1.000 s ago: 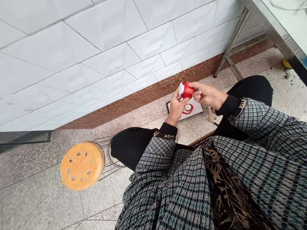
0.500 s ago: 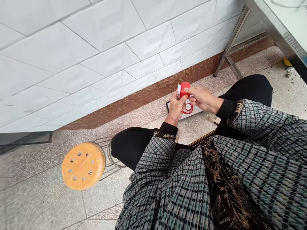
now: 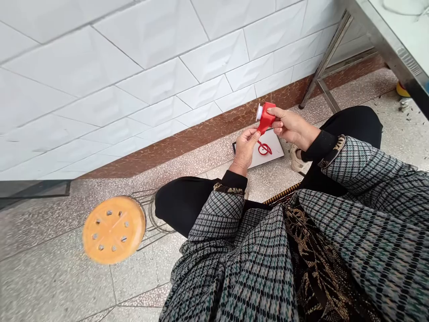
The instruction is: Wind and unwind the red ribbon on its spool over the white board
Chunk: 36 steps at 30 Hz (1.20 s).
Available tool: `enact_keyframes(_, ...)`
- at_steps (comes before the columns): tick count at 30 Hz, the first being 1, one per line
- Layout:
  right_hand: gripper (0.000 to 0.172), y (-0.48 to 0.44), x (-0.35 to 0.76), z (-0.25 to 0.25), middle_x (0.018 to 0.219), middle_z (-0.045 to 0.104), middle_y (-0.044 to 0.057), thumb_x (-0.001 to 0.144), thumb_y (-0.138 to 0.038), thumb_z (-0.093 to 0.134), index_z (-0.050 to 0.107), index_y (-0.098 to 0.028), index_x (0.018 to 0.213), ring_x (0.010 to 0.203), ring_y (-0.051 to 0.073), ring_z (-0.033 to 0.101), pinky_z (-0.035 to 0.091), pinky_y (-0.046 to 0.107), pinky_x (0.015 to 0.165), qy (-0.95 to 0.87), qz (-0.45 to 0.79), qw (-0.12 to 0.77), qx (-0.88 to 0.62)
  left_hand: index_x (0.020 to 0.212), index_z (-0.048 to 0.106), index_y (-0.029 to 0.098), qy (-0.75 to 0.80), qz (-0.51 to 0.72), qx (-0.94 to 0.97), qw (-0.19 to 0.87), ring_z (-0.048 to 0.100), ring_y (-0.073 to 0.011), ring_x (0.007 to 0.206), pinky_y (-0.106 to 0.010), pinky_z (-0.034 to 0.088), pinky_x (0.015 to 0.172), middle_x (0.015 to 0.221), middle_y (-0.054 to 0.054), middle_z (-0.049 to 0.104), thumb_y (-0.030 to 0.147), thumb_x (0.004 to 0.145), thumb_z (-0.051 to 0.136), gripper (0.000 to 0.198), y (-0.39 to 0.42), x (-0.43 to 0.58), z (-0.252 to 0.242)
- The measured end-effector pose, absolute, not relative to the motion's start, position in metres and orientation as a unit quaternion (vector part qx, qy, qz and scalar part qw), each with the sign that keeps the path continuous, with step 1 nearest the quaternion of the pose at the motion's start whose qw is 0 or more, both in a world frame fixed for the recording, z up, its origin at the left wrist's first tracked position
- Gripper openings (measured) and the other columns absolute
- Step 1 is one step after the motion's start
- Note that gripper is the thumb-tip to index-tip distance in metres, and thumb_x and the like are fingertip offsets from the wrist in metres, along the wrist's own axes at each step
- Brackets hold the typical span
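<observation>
My right hand is closed round a small red container with a white cap, held up in front of my knees. My left hand sits just below it, its thumb and finger pinched at the red piece's lower corner. Beneath both hands a white board lies on the floor with a loose red ring-shaped strip on it. I am seated, in a checked coat and dark trousers.
A round orange stool seat on a wire frame stands at my left. The white tiled wall with a brown skirting runs close ahead. A metal table and its slanted legs stand at the upper right.
My right hand has lifted the red container a little up and to the right. The red strip now lies more in view on the board, and my left hand pinches lower.
</observation>
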State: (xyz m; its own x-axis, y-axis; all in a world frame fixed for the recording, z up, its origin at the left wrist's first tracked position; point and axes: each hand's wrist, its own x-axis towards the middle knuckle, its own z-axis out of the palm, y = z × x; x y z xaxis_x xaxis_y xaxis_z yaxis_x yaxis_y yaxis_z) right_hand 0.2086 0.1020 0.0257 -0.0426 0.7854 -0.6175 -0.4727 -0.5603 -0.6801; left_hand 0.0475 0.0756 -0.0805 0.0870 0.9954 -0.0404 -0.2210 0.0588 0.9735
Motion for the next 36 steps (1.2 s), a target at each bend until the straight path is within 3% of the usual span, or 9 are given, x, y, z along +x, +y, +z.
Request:
enact_keyframes(5,0.032,0.1,0.207,0.027,0.054,0.044,-0.008,0.102,-0.013,0.068,0.052,-0.019,0.075,0.041,0.003,0.027,0.023,0.014,0.038,-0.19,0.705,0.436,-0.527,0.1,0.077,0.021,0.403,0.487,0.442,0.637,0.069,-0.0199,0.094,-0.038,0.055,0.094,0.102,-0.005,0.077,0.05,0.075,0.091,0.041,0.076,0.048,-0.082)
enact_keyframes(10,0.034,0.096,0.201,0.035,0.047,0.041,-0.009,0.098,-0.012,0.071,0.054,-0.018,0.07,0.038,0.003,0.028,0.023,0.016,0.036,-0.262,0.671,0.448,-0.529,0.098,0.076,0.021,0.409,0.497,0.469,0.605,0.068,-0.02,0.099,-0.037,0.054,0.097,0.106,-0.006,0.075,0.042,0.077,0.09,0.033,0.078,0.053,-0.068)
enact_keyframes(16,0.031,0.099,0.191,0.045,0.042,0.041,-0.009,0.098,-0.009,0.067,0.059,-0.017,0.069,0.034,0.005,0.028,0.023,0.018,0.035,-0.285,0.645,0.477,-0.526,0.079,0.069,0.019,0.43,0.554,0.415,0.579,0.059,-0.0131,0.077,-0.029,0.049,0.079,0.081,0.0,0.067,0.033,0.078,0.088,0.023,0.085,0.06,-0.036)
enact_keyframes(20,0.035,0.11,0.183,0.052,0.044,0.041,-0.008,0.101,-0.009,0.063,0.055,-0.018,0.068,0.035,0.004,0.028,0.023,0.017,0.036,-0.254,0.663,0.49,-0.506,0.079,0.067,0.019,0.419,0.57,0.351,0.614,0.055,-0.0105,0.07,-0.025,0.046,0.07,0.078,0.001,0.065,0.032,0.074,0.091,0.028,0.094,0.059,-0.016)
enact_keyframes(24,0.035,0.131,0.174,0.062,0.049,0.046,-0.007,0.103,-0.01,0.062,0.055,-0.016,0.069,0.038,0.003,0.027,0.023,0.016,0.037,-0.218,0.689,0.49,-0.487,0.084,0.067,0.019,0.404,0.568,0.318,0.643,0.042,-0.0066,0.055,-0.024,0.035,0.056,0.072,0.004,0.06,0.034,0.076,0.089,0.027,0.107,0.05,-0.001)
enact_keyframes(30,0.038,0.167,0.152,0.068,0.049,0.043,-0.008,0.104,-0.008,0.059,0.054,-0.016,0.067,0.039,0.002,0.029,0.023,0.014,0.038,-0.192,0.715,0.473,-0.478,0.074,0.068,0.018,0.441,0.57,0.375,0.583,0.055,-0.0094,0.071,-0.024,0.045,0.073,0.074,0.002,0.065,0.028,0.074,0.086,0.021,0.137,0.027,0.008)
enact_keyframes(36,0.036,0.188,0.139,0.059,0.053,0.05,-0.006,0.101,-0.008,0.062,0.056,-0.015,0.067,0.04,0.002,0.03,0.024,0.015,0.038,-0.203,0.713,0.474,-0.475,0.089,0.072,0.02,0.454,0.546,0.28,0.647,0.052,-0.0088,0.065,-0.025,0.043,0.065,0.077,0.002,0.066,0.032,0.073,0.089,0.027,0.154,0.01,0.002)
